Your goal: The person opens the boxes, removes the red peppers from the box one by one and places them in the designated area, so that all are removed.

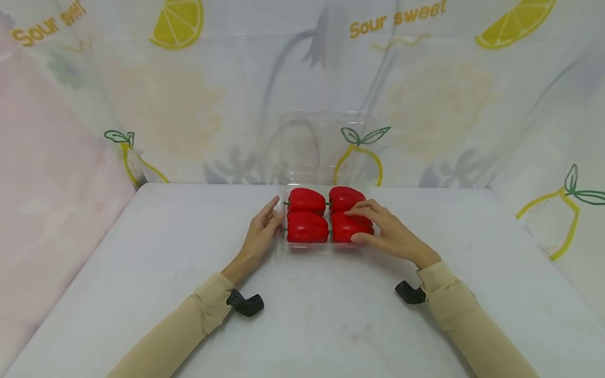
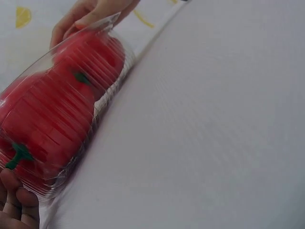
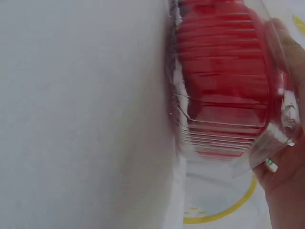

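Several red bell peppers sit in two rows inside a clear plastic container [image 1: 302, 247], green stems pointing left. The right hand [image 1: 387, 231] reaches over the container's right side and grips the front right bell pepper [image 1: 347, 226], thumb at its front and fingers across its top. Against the container's left wall rests the left hand [image 1: 260, 231], its fingers fairly straight and touching the side, beside the front left bell pepper [image 1: 307, 227]. In the left wrist view, left fingertips [image 2: 24, 200] lie near a green stem [image 2: 19, 155]. The right wrist view shows the ribbed container wall before a red pepper [image 3: 224, 71].
The container's clear lid [image 1: 321, 142] stands raised at the back, near the printed curtain [image 1: 227, 105]. All of this is on a white table [image 1: 302, 315]. Each sleeved wrist carries a black device, one at the left [image 1: 246, 303], one at the right [image 1: 410, 293].
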Demonstrator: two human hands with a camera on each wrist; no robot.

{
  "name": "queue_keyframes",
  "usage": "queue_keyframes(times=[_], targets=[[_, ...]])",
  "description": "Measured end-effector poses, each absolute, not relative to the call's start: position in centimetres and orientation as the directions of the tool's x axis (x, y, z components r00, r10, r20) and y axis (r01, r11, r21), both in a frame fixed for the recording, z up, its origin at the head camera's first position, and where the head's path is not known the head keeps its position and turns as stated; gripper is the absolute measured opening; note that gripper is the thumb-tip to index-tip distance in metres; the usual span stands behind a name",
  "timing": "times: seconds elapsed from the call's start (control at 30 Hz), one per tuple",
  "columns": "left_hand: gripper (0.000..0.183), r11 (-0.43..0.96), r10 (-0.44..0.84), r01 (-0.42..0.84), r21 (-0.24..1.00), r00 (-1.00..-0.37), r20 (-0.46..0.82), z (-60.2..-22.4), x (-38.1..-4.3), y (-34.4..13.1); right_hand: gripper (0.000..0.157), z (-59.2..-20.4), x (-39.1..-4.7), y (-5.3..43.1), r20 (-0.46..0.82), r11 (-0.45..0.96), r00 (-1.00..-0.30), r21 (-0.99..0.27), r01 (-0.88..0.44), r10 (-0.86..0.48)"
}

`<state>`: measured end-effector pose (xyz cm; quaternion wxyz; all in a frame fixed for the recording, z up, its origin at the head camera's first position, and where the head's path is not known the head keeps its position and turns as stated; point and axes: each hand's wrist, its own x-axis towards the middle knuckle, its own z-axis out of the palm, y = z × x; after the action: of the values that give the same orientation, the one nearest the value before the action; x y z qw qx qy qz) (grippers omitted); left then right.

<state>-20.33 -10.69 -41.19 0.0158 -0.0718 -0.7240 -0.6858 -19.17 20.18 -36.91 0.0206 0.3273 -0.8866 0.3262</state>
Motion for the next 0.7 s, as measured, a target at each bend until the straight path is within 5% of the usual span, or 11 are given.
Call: queue_keyframes(times=[0.7], targets=[[0.052, 0.088, 0.076, 0.044, 0.995, -0.996, 0.037, -38.1, -18.6, -10.4, 0.046, -37.0, -19.7, 20.4, 0.291, 0.446, -0.773, -0.681, -0.581, -0.564]])
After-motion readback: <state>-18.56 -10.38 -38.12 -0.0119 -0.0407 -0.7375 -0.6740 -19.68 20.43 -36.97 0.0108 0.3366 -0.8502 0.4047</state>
